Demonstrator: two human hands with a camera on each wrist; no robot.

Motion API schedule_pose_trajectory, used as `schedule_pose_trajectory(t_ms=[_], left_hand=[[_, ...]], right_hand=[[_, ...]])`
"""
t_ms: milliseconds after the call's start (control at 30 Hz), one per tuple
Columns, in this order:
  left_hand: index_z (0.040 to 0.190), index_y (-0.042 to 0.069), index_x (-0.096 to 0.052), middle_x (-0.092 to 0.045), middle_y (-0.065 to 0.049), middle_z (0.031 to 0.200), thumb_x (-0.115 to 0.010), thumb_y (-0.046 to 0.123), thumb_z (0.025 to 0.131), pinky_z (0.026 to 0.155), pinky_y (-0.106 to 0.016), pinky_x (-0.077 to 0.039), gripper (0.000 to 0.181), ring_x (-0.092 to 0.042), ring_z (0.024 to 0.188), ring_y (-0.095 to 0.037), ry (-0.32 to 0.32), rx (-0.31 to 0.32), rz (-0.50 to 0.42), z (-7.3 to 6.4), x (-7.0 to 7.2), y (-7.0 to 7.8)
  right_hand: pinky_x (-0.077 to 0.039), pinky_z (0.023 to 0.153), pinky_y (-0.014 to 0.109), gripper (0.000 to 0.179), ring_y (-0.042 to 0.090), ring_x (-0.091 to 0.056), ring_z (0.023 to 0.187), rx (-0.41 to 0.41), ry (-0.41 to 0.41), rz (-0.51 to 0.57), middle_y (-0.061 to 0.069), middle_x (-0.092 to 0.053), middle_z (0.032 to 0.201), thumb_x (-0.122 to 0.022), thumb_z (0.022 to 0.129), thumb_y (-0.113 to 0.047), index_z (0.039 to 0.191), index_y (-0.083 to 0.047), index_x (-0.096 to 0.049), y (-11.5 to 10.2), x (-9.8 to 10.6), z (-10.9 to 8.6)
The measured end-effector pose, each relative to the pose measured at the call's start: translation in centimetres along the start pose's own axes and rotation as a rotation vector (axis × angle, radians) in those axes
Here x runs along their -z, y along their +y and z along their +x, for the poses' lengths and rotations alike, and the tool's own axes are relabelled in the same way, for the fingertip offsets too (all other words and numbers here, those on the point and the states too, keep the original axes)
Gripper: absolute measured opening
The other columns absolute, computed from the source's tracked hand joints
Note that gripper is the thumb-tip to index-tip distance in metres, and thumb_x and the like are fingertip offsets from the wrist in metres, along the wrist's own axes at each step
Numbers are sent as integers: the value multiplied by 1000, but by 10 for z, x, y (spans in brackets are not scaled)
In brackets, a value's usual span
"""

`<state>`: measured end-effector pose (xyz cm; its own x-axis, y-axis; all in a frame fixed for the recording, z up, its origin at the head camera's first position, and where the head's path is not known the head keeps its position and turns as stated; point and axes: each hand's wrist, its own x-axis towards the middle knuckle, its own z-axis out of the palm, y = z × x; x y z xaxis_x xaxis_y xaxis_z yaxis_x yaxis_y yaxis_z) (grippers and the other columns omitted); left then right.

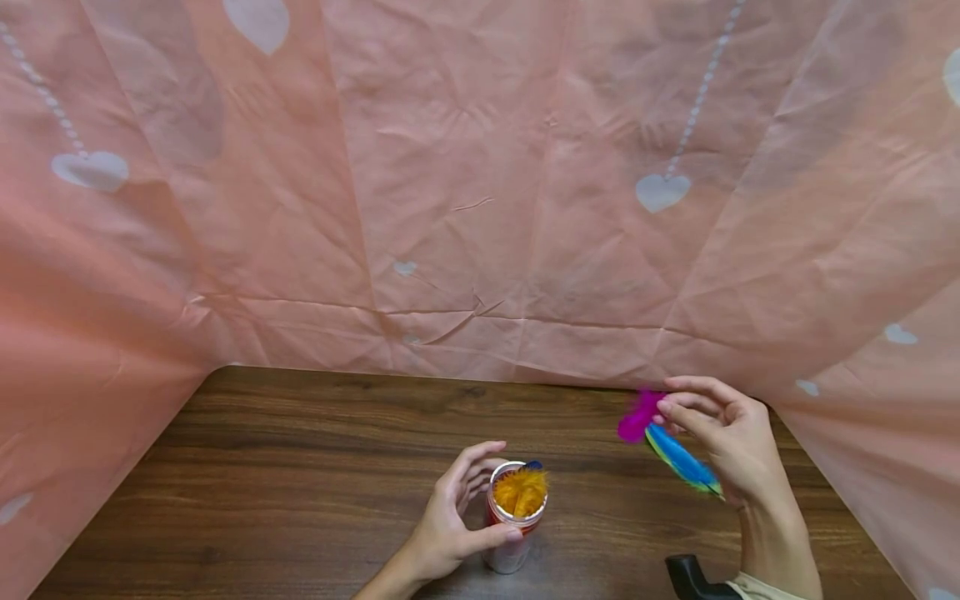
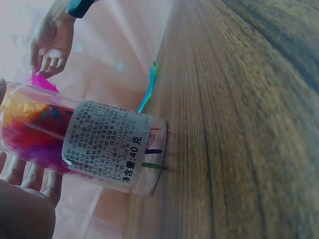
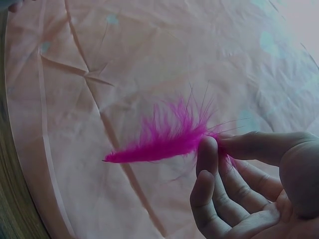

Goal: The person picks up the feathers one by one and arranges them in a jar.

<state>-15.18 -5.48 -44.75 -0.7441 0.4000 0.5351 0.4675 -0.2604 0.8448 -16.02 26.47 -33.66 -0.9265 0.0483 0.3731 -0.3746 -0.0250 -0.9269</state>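
My left hand [image 1: 447,522] is wrapped round a clear plastic jar [image 1: 510,557] standing upright on the table, thumb on the near side and fingers behind. Orange feathers [image 1: 519,492] fill its mouth, and a dark blue tip shows at the rim. Through the wall in the left wrist view, red and purple feathers [image 2: 35,144] appear above a white printed label [image 2: 107,144]. To the right, my right hand [image 1: 723,433] pinches a magenta feather [image 3: 164,144] by one end between thumb and fingertip, held above the table. A blue feather with a yellow-green edge [image 1: 681,458] lies below it.
The brown wood-grain table [image 1: 300,467] is bordered at the back and sides by a pink curtain [image 1: 465,208] with white hearts. A black object [image 1: 693,579] sits at the right forearm, by the sleeve.
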Motion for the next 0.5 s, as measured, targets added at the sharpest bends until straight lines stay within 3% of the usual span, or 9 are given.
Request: schedule_pose_trajectory(t_ms=[500], left_hand=[[148, -3, -42, -62, -28, 130, -84, -5, 79, 105, -31, -51, 81, -61, 122, -14, 2, -5, -3, -3, -5, 1]], right_hand=[[-60, 69, 23, 25, 13, -76, 75, 8, -75, -37, 1, -77, 88, -64, 95, 13, 115, 0, -71, -11, -5, -6]])
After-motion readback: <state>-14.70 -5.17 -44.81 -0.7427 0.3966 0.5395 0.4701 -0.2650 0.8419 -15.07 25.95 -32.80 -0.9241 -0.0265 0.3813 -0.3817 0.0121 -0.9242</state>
